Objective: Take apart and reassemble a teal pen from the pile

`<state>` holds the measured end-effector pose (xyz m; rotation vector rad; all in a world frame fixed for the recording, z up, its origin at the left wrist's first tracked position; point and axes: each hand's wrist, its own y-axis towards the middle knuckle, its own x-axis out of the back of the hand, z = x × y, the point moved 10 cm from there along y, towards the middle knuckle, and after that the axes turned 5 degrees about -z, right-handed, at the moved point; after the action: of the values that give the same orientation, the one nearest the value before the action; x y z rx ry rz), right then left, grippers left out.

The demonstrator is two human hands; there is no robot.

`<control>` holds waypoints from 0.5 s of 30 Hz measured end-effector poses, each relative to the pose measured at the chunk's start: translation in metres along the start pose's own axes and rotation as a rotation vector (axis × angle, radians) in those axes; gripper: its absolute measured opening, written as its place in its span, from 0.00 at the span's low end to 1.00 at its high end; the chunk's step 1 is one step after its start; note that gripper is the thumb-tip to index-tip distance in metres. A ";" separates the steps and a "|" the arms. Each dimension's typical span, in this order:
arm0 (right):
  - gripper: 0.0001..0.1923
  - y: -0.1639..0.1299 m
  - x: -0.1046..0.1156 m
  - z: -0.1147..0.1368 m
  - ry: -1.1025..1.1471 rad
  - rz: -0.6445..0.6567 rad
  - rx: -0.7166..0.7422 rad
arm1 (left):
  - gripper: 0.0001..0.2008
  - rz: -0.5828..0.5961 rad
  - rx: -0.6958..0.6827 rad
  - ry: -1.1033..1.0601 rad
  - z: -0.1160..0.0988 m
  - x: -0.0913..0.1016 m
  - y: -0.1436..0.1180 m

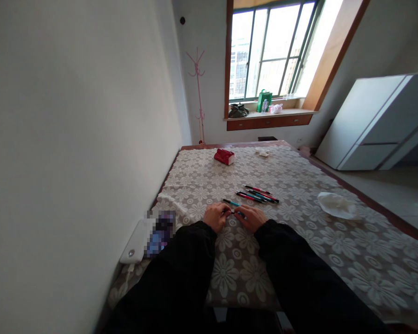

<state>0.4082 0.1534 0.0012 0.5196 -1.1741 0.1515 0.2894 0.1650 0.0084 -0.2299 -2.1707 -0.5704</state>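
Note:
My left hand (pixel 216 216) and my right hand (pixel 252 217) meet close above the flowered tablecloth, fingers bent in a pinch. Between the fingertips runs a thin dark pen (pixel 232 212), mostly covered by the fingers. Both hands grip it, one at each end. Just beyond them lies a teal and black pen (pixel 231 202), partly hidden by my right hand. Farther off, several red, teal and black pens (pixel 257 195) lie loosely side by side on the cloth.
A red tissue pack (pixel 225 157) lies toward the table's far end, near a small pale item (pixel 262 152). On the right is a crumpled white tissue (pixel 337 206). A white power bank (pixel 134 243) and a phone (pixel 160 234) sit left, by the wall.

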 end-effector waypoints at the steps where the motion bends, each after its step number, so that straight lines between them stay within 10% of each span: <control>1: 0.16 0.000 -0.001 -0.001 -0.006 0.006 -0.005 | 0.08 0.004 -0.005 -0.012 -0.001 0.000 0.000; 15: 0.11 0.000 0.004 -0.016 0.022 -0.057 -0.107 | 0.14 -0.089 0.046 -0.051 0.007 0.009 0.000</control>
<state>0.4228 0.1603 0.0007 0.4551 -1.1379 0.0452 0.2792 0.1685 0.0118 -0.1252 -2.2501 -0.5686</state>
